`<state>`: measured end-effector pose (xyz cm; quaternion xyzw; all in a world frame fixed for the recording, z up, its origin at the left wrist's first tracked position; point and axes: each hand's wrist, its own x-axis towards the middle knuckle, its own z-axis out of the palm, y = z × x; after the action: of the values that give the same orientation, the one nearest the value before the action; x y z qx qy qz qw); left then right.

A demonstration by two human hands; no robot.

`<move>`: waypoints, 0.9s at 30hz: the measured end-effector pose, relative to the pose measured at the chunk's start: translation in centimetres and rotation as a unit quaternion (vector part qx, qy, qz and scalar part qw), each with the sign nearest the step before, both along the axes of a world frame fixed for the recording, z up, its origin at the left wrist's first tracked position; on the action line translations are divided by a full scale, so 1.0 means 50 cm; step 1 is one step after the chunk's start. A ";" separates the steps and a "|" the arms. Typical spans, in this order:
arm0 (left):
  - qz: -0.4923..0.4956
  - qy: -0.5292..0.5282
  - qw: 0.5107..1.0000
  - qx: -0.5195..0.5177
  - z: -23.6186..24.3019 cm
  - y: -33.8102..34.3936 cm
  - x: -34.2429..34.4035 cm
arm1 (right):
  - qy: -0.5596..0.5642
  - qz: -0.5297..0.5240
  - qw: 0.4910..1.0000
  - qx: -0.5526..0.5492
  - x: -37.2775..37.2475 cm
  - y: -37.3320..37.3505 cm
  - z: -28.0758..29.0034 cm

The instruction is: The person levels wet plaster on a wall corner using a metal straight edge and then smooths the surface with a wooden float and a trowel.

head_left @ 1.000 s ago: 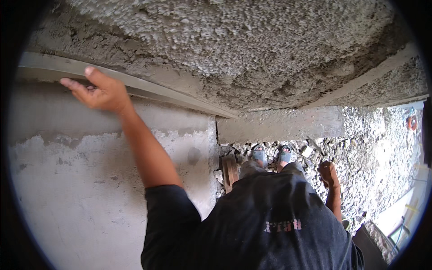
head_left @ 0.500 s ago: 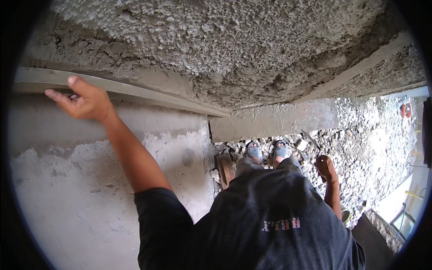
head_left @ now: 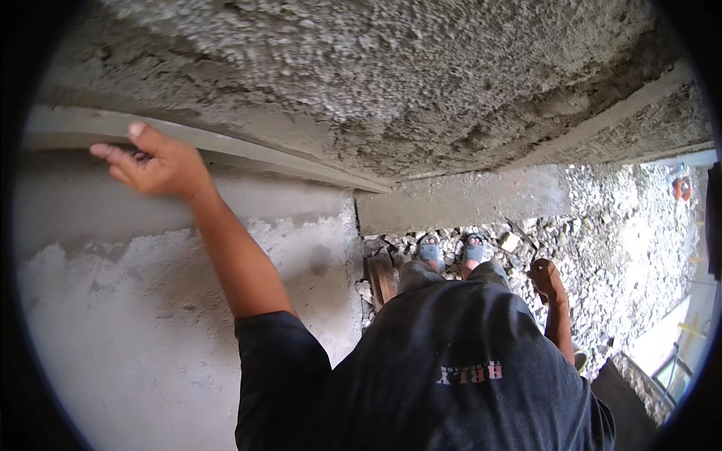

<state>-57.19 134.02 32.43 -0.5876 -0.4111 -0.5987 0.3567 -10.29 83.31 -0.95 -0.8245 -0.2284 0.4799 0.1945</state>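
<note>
My left hand (head_left: pixel 162 165) is raised at the far left with its arm stretched out. Its thumb stands apart from the loosely bent fingers, and it holds nothing I can see. Behind the thumb runs a long, pale straight bar (head_left: pixel 256 154) along the foot of the rough wall; whether the hand touches it I cannot tell. My right hand (head_left: pixel 545 279) hangs low by my right side over the gravel. Its fingers are curled in, and what they hold, if anything, is hidden.
A rough plastered wall (head_left: pixel 406 68) fills the top. Smooth grey cement (head_left: pixel 150 316) spreads at left. A concrete strip (head_left: pixel 466 197) lies before my sandalled feet, on gravel (head_left: pixel 602 248). Beside them are a wooden block (head_left: pixel 382 276), a thin dark piece (head_left: pixel 521 231) and, farther off, an orange-red object (head_left: pixel 682 188).
My left hand has shifted a little to the right along the bar, its fingers still loosely bent. The whole view has moved slightly. My right hand hangs as before.
</note>
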 end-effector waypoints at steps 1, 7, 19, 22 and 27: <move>0.011 -0.020 0.998 -0.065 0.004 -0.019 0.010 | -0.039 0.041 0.998 0.014 0.010 -0.013 -0.037; 0.032 -0.018 0.968 -0.250 -0.179 -0.093 0.049 | -0.192 0.118 0.966 0.128 0.022 -0.070 -0.202; -0.011 0.016 0.999 -0.044 -0.060 -0.040 0.007 | -0.083 0.005 0.992 0.090 0.055 -0.060 -0.204; -0.002 -0.016 0.998 -0.067 0.102 -0.027 -0.007 | -0.117 0.049 0.985 0.116 0.058 -0.029 -0.210; -0.002 0.012 0.999 -0.042 0.072 -0.029 -0.002 | -0.171 0.105 0.957 0.211 0.038 -0.009 -0.246</move>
<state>-57.30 132.58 36.00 -0.6100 -0.4302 -0.5749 0.3351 -8.40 82.86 -13.26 -0.8058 -0.4396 0.2904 0.2704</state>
